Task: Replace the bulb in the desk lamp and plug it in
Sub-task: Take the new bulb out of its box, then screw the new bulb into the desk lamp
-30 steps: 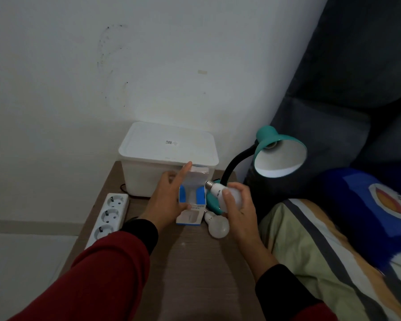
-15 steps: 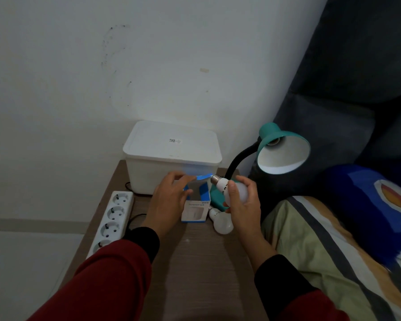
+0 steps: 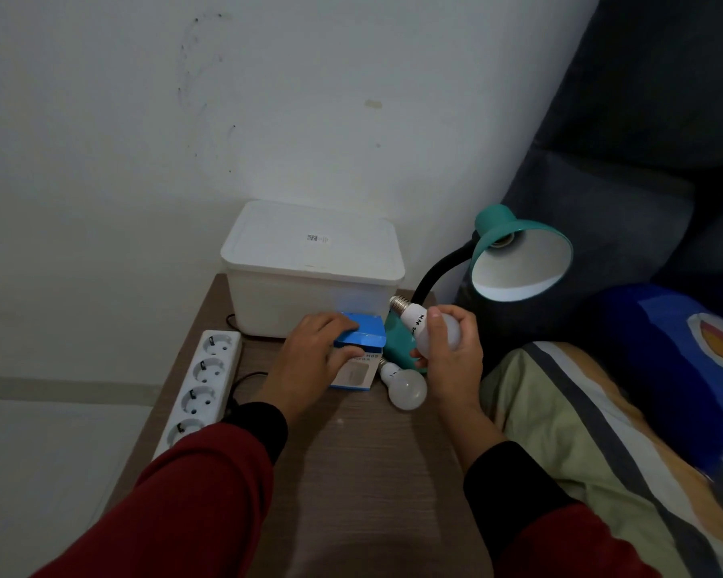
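A teal desk lamp (image 3: 518,256) with a black gooseneck stands at the table's back right, its shade tilted toward me and its socket bare. My right hand (image 3: 449,360) holds a white bulb (image 3: 424,327) with the screw base pointing up-left, below the shade. A second white bulb (image 3: 405,385) lies on the table beside it. My left hand (image 3: 309,360) rests on a blue and white bulb box (image 3: 360,348), pressing its top flap down. A white power strip (image 3: 203,381) lies along the left table edge.
A white lidded plastic bin (image 3: 314,264) stands at the back against the wall. The wooden table (image 3: 364,473) continues toward me. A bed with a striped blanket (image 3: 602,431) and a blue pillow (image 3: 664,356) lies to the right. A black cable (image 3: 243,379) runs near the strip.
My left hand has folded the box's open flap down and now lies on top of the box. My right hand has kept the bulb, shifting it slightly.
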`<state>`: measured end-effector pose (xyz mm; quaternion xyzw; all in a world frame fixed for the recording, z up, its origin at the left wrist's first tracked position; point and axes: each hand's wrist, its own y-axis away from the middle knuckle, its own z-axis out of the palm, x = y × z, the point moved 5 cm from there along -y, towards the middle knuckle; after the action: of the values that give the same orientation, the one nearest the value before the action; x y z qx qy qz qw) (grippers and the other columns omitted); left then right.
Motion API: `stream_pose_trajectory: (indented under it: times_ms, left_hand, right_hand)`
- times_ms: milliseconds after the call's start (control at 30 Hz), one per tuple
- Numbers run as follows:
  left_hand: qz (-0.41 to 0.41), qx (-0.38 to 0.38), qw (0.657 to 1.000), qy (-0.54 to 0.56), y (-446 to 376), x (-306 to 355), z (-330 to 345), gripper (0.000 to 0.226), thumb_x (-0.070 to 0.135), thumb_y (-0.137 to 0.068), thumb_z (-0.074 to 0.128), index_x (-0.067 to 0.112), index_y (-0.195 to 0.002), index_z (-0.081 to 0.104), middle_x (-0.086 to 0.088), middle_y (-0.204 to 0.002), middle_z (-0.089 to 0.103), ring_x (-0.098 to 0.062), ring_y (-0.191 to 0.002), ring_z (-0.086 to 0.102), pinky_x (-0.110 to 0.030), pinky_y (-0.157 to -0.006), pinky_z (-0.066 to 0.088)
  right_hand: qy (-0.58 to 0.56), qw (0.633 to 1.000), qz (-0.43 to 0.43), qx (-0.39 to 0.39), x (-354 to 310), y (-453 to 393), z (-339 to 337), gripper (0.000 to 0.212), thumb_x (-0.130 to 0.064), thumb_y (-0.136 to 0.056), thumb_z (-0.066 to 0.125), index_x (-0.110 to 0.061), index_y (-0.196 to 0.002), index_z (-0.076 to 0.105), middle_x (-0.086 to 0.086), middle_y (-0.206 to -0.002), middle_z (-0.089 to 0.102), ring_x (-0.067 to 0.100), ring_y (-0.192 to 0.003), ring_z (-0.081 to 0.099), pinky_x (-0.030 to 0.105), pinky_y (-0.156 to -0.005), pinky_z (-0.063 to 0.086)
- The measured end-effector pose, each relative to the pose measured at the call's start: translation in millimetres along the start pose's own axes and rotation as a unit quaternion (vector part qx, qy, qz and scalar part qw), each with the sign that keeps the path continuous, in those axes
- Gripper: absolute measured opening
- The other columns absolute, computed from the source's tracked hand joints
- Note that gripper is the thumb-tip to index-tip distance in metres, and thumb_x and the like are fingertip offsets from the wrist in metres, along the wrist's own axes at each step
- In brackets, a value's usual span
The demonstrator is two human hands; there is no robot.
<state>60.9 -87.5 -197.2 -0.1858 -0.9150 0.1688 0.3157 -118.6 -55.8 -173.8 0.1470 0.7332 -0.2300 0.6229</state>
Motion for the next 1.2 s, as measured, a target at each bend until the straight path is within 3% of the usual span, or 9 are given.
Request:
stream_pose_trajectory:
  times_ms: [133,367,700,767,833,900,967,1100,1200]
  left_hand:
    - [-0.012,0.005,1.0,0.004,-3,-2,-3,0.03,0.023,-0.086,0.064,0.015,-0.115,0.063,-0.004,-0.12,0.061,-0.019,-0.115,0.051,-0.019,-0.093,0.034]
    - [-0.043,-0.016,0.999,0.011,-7,-7,4,0.028,0.023,-0.083,0.067,0.017,-0.111,0.064,-0.001,-0.12,0.062,-0.015,-0.117,0.049,-0.022,-0.097,0.037]
    - [-0.026,-0.038,0.999,-0.002,-4,-9,5,0.023,0.02,-0.089,0.06,0.015,-0.109,0.07,-0.003,-0.119,0.066,-0.018,-0.115,0.052,-0.017,-0.091,0.03]
    - [-0.026,-0.045,0.999,-0.013,-5,-6,3,0.024,0.022,-0.09,0.058,0.014,-0.11,0.069,-0.002,-0.119,0.065,-0.018,-0.115,0.052,-0.017,-0.09,0.031]
    - [-0.026,-0.05,0.998,-0.026,-9,-2,-1,0.023,0.023,-0.09,0.057,0.014,-0.109,0.067,-0.002,-0.118,0.064,-0.017,-0.114,0.051,-0.019,-0.09,0.034]
    - [-0.023,-0.048,0.998,-0.032,-19,5,-9,0.023,0.023,-0.09,0.057,0.014,-0.109,0.066,-0.002,-0.117,0.063,-0.018,-0.113,0.051,-0.021,-0.092,0.036]
    - [-0.009,-0.037,0.999,-0.032,-33,18,-21,0.022,0.021,-0.09,0.057,0.015,-0.11,0.064,-0.004,-0.115,0.063,-0.02,-0.111,0.053,-0.023,-0.091,0.037]
    - [0.052,0.008,0.998,-0.018,-72,67,-47,0.023,0.021,-0.091,0.056,0.013,-0.111,0.065,-0.008,-0.114,0.064,-0.023,-0.11,0.056,-0.025,-0.093,0.039]
    - [0.089,0.022,0.996,0.008,-95,115,-57,0.027,0.022,-0.092,0.056,0.013,-0.116,0.063,-0.008,-0.118,0.063,-0.021,-0.111,0.057,-0.019,-0.093,0.036]
  right_hand:
    - [-0.003,1.0,0.001,-0.009,0,0,5,0.012,-0.032,-0.092,0.055,-0.024,-0.101,0.053,-0.006,-0.093,0.053,0.032,-0.087,0.066,0.008,-0.043,0.047]
    - [0.011,1.0,-0.01,-0.021,4,-2,11,0.024,-0.03,-0.093,0.053,-0.014,-0.111,0.052,0.005,-0.109,0.05,0.035,-0.096,0.064,0.006,-0.043,0.046]
    - [0.026,0.999,-0.012,-0.027,8,-3,9,0.014,-0.032,-0.092,0.055,-0.026,-0.103,0.05,-0.001,-0.104,0.052,0.03,-0.093,0.064,0.008,-0.045,0.048]
    - [0.018,0.999,-0.018,-0.036,5,-2,8,0.015,-0.027,-0.09,0.057,-0.027,-0.103,0.048,-0.011,-0.097,0.05,0.025,-0.093,0.061,0.012,-0.051,0.051]
    - [0.001,0.999,-0.025,-0.041,1,0,5,0.023,-0.024,-0.084,0.06,-0.029,-0.103,0.048,-0.018,-0.095,0.047,0.023,-0.094,0.057,0.026,-0.062,0.055]
    - [-0.009,0.999,-0.041,-0.027,-7,4,-1,0.033,-0.03,-0.068,0.058,-0.035,-0.1,0.05,-0.01,-0.099,0.052,0.026,-0.095,0.058,0.04,-0.072,0.055]
    - [0.0,0.998,-0.067,0.005,-17,8,-11,0.038,-0.034,-0.061,0.055,-0.042,-0.097,0.05,0.001,-0.106,0.056,0.027,-0.094,0.059,0.043,-0.078,0.055]
    - [0.035,0.987,-0.133,0.084,-39,18,-39,0.048,-0.025,-0.068,0.054,-0.023,-0.115,0.052,0.002,-0.109,0.048,0.006,-0.084,0.051,0.006,-0.069,0.045]
    - [0.045,0.982,-0.129,0.13,-46,15,-61,0.054,-0.023,-0.075,0.062,-0.02,-0.127,0.046,-0.001,-0.113,0.043,0.012,-0.091,0.051,0.009,-0.07,0.046]
